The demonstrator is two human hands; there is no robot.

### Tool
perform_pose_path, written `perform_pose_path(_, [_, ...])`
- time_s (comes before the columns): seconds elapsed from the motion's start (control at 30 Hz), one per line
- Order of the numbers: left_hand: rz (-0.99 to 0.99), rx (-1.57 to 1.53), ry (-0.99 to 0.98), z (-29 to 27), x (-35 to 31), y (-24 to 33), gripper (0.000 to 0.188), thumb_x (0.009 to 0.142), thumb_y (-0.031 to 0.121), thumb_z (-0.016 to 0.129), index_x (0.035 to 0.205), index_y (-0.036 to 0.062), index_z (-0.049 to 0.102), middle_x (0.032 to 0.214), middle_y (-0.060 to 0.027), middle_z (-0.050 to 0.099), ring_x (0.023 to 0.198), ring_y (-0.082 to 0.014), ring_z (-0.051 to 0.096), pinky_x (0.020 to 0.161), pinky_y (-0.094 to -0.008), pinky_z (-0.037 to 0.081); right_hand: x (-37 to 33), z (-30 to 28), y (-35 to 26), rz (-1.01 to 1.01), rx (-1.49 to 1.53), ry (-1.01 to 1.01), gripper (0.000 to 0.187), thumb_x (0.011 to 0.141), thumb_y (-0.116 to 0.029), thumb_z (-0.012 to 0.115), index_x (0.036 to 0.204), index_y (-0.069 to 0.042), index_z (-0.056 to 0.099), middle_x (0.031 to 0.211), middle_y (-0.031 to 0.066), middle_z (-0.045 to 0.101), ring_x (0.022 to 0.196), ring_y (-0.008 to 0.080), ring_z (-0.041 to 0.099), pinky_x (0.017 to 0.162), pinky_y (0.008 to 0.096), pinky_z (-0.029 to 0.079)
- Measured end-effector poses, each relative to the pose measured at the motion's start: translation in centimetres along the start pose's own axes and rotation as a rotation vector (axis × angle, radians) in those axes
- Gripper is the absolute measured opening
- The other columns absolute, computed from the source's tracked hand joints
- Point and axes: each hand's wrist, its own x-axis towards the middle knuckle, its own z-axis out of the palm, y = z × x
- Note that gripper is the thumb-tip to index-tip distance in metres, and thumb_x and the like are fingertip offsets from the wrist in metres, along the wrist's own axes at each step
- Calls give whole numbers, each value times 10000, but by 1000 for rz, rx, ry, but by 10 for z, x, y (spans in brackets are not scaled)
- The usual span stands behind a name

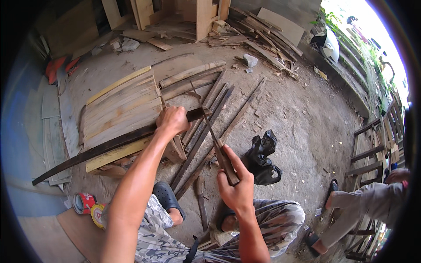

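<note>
My left hand (173, 120) is closed around a long dark wooden strip (105, 145), close to its right end. The strip lies across a low crate-like stand of pale boards (125, 105) and runs out past it to the lower left. In my right hand (237, 188) is the wooden handle of a handsaw (224, 160), with the index finger stretched along it. The saw's narrow blade crosses the strip's right end, just beyond my left hand, its tip pointing away from me. Whether the teeth have bitten into the wood cannot be made out.
Several loose wooden strips (241, 111) lie right of the stand, near a black plastic bag (262, 160). A red can (83, 203) stands lower left. Scrap wood (267, 39) is heaped at the back. Another person's legs (355, 206) and a wooden chair (370, 153) are at right.
</note>
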Motion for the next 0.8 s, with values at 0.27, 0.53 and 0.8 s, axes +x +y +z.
perform_pose_path(0.27, [33, -61, 42, -3, -3, 2, 263, 761, 243, 720, 951, 71, 781, 957, -233, 731, 943, -390, 721, 839, -472, 588, 77, 40, 15, 1, -122, -47, 593, 834, -84, 597, 1424, -80, 539, 1022, 226, 731, 922, 306, 743, 818, 365, 551])
perform_pose_path(0.53, [41, -83, 6, 4, -1, -1, 254, 723, 175, 706, 896, -6, 750, 928, -238, 728, 896, -409, 718, 791, -484, 588, -54, -29, 9, -47, -83, -26, 601, 827, 0, 578, 1425, -49, 539, 1220, 216, 695, 1122, 302, 691, 922, 334, 532])
perform_pose_path(0.8, [86, -4, 124, 7, 4, -1, 303, 738, 285, 744, 889, 23, 761, 900, -245, 721, 901, -399, 717, 800, -469, 585, 28, 1, 6, -42, -29, -24, 578, 837, -79, 608, 1411, -113, 551, 1067, 264, 697, 972, 402, 703, 833, 394, 560])
